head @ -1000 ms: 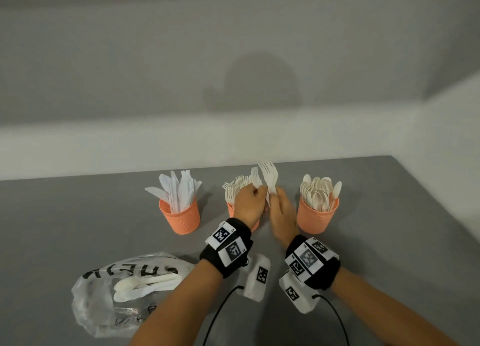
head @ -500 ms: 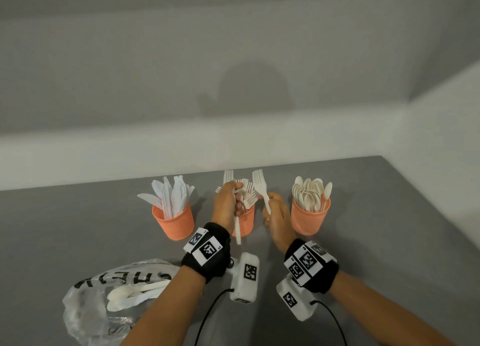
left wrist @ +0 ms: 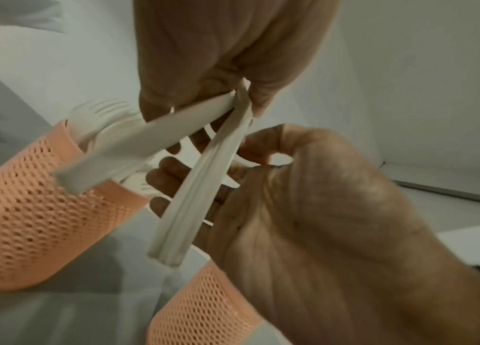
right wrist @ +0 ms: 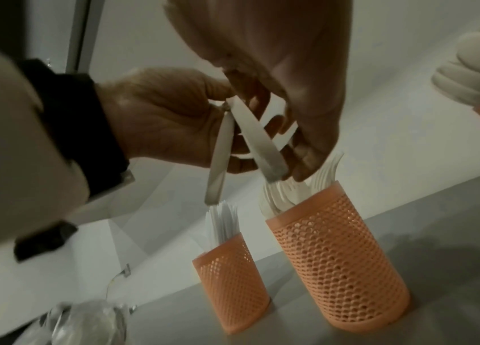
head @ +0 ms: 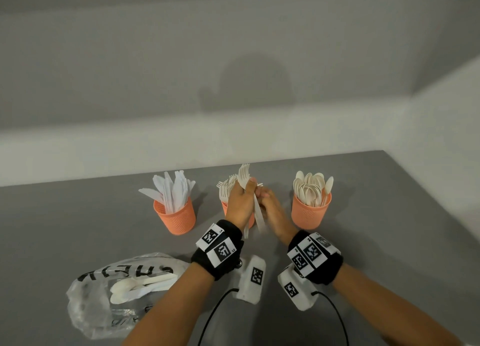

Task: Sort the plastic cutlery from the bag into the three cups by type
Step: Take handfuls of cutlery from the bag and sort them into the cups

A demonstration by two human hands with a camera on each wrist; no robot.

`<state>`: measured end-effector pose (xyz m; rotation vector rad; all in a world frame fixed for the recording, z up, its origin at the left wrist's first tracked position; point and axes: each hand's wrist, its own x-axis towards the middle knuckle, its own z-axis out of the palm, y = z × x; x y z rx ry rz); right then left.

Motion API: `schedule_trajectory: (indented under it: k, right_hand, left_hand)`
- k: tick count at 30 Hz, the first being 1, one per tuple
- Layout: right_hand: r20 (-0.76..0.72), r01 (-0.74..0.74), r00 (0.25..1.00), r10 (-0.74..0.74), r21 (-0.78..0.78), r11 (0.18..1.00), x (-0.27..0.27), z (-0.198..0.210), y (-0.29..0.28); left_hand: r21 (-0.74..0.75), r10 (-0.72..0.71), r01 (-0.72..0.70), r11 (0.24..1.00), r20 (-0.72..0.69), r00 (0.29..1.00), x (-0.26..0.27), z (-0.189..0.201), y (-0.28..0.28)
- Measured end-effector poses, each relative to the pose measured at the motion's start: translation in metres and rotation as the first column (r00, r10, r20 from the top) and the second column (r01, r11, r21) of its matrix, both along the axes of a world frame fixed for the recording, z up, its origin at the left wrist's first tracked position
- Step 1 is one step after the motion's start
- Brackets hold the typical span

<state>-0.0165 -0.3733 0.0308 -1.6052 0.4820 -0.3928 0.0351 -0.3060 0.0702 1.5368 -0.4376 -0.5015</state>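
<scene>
Three orange mesh cups stand in a row: knives (head: 176, 215) on the left, forks (head: 224, 189) in the middle, spoons (head: 311, 213) on the right. In front of the fork cup (right wrist: 336, 256) my left hand (head: 240, 205) grips a few white forks (head: 244, 176), tines up and handles (left wrist: 197, 198) hanging down. My right hand (head: 272, 210) is pressed against it with curled fingers (right wrist: 306, 151). A white fork part (right wrist: 285, 130) shows inside those fingers. The clear bag (head: 117, 293) at the near left holds several spoons (head: 140, 286).
The grey table (head: 389, 228) meets a white wall at the back and on the right. Two white sensor boxes with cables hang under my wrists (head: 250, 278). The knife cup (right wrist: 229, 291) stands close beside the fork cup.
My hands have closed together in front of the fork cup. The fork that my right hand held upright no longer stands apart, and its tines now sit by the left hand's bunch.
</scene>
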Motion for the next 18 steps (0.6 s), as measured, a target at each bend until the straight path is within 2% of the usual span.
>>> schedule_trajectory:
  k: [3,4,8,11,13,15,18]
  right_hand:
    - [0.087,-0.041,0.996,0.015,0.309,0.95,0.005,0.014,0.002]
    - [0.095,-0.05,0.995,0.018,0.343,0.938,0.007,0.018,0.003]
    - [0.109,-0.052,0.994,0.017,0.325,0.944,0.014,0.032,0.011]
    - [0.131,-0.012,0.991,-0.023,0.26,0.966,0.021,0.043,0.011]
    - [0.207,0.01,0.974,-0.089,0.351,0.936,0.025,0.051,0.005]
    - [0.25,0.053,0.951,-0.182,0.446,0.893,0.031,0.06,-0.004]
    - [0.312,0.068,0.923,-0.224,0.443,0.894,0.041,0.072,-0.011]
  left_hand:
    - [0.047,0.0,-0.004,0.999,0.078,0.997,0.003,0.001,0.001]
    - [0.062,-0.008,0.002,0.998,0.092,0.996,0.003,0.0,0.002]
    - [0.196,-0.099,0.062,0.979,0.188,0.977,0.012,-0.001,0.01]
    - [0.168,-0.19,0.169,0.971,0.121,0.974,0.013,0.016,0.025]
    - [0.132,-0.142,0.127,0.983,0.11,0.984,0.016,0.026,0.038]
    - [0.087,-0.026,0.015,0.996,0.131,0.991,0.023,0.033,0.055]
    - [-0.028,0.148,-0.146,0.989,0.128,0.981,0.033,0.044,0.088]
